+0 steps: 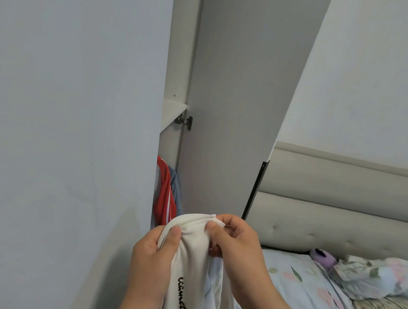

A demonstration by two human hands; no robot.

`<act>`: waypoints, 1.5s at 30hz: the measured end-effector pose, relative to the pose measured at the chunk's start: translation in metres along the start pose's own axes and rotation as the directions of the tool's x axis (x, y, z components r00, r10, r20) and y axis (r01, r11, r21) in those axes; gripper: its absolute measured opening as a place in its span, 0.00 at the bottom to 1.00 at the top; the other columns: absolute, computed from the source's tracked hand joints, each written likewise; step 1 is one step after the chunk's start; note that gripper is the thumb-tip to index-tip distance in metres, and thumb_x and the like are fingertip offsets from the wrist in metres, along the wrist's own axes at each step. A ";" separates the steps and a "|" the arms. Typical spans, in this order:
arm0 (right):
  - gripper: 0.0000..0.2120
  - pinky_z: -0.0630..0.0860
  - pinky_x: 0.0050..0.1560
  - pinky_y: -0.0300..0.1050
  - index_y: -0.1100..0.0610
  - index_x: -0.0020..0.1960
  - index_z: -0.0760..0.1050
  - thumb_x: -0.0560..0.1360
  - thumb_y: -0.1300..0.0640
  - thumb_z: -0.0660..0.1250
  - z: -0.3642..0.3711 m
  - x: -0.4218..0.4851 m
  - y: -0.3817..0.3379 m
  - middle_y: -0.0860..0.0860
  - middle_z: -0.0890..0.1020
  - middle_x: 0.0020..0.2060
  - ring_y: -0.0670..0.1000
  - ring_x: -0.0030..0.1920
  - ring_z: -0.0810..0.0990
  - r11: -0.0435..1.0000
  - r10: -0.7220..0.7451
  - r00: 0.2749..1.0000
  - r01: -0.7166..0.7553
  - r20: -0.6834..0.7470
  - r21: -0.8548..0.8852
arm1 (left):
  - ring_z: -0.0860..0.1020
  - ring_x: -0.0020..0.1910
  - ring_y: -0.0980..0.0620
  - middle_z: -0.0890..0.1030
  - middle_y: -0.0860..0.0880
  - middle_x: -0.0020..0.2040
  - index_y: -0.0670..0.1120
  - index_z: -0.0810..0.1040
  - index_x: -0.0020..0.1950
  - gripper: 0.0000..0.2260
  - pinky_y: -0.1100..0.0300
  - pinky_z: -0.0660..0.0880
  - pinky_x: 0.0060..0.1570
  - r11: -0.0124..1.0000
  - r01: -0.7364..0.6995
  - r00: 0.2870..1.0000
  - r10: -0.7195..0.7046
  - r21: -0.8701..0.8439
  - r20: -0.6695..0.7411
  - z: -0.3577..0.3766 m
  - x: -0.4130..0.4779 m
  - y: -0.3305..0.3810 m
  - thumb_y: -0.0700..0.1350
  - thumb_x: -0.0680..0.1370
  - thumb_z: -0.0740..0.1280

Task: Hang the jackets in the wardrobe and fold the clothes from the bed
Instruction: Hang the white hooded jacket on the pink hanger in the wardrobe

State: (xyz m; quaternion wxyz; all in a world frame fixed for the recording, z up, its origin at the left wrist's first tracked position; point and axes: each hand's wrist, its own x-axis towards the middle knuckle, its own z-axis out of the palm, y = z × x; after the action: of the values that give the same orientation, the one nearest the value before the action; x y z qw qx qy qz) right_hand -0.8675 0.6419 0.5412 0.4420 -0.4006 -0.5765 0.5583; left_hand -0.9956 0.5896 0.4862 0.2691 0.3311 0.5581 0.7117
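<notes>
Beyond the open wardrobe door point(231, 107) lies a floral-sheeted bed point(309, 289).

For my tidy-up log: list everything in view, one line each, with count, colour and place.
wardrobe: one, pale grey, door open, centre
white garment: one, white with black script, held up at bottom centre
red garment: one, red with white stripes, hanging in the wardrobe
blue garment: one, blue, hanging beside the red one
headboard: one, grey padded, right
bed: one, pale blue floral sheet, lower right
purple item: one, purple, on the bed
crumpled fabric: one heap, pale floral, on the bed, right
left hand: one, grips the garment's top
right hand: one, pinches the garment's top
</notes>
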 end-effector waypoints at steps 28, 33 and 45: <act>0.08 0.71 0.34 0.45 0.66 0.39 0.74 0.75 0.64 0.67 0.019 0.337 0.102 0.56 0.75 0.30 0.53 0.31 0.73 0.974 0.203 0.783 -0.101 0.588 -0.202 | 0.77 0.36 0.53 0.83 0.48 0.37 0.51 0.84 0.45 0.18 0.53 0.74 0.40 0.983 0.184 0.922 -0.165 0.023 -0.351 0.074 0.205 -0.126 0.62 0.64 0.69; 0.07 0.70 0.30 0.36 0.58 0.37 0.76 0.74 0.61 0.68 0.029 0.362 0.115 0.46 0.74 0.25 0.45 0.26 0.72 0.926 0.239 0.686 0.052 0.687 -0.375 | 0.80 0.40 0.54 0.85 0.46 0.42 0.53 0.85 0.48 0.06 0.60 0.77 0.40 0.979 0.201 0.931 -0.182 0.028 -0.316 0.075 0.208 -0.140 0.45 0.77 0.69; 0.07 0.78 0.49 0.44 0.56 0.43 0.83 0.75 0.53 0.69 0.107 0.353 0.120 0.51 0.85 0.40 0.46 0.42 0.82 0.875 -0.023 0.507 0.428 0.862 -0.228 | 0.72 0.33 0.56 0.77 0.51 0.32 0.39 0.80 0.41 0.08 0.65 0.67 0.33 0.906 0.342 0.903 -0.242 0.251 -0.355 0.059 0.194 -0.168 0.40 0.78 0.68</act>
State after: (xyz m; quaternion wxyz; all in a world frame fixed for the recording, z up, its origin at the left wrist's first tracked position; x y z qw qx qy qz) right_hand -1.0754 0.9546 0.4447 0.0865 -0.0867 -0.8685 0.4803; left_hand -1.0713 0.8106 0.3656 0.2263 0.1625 0.7414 0.6105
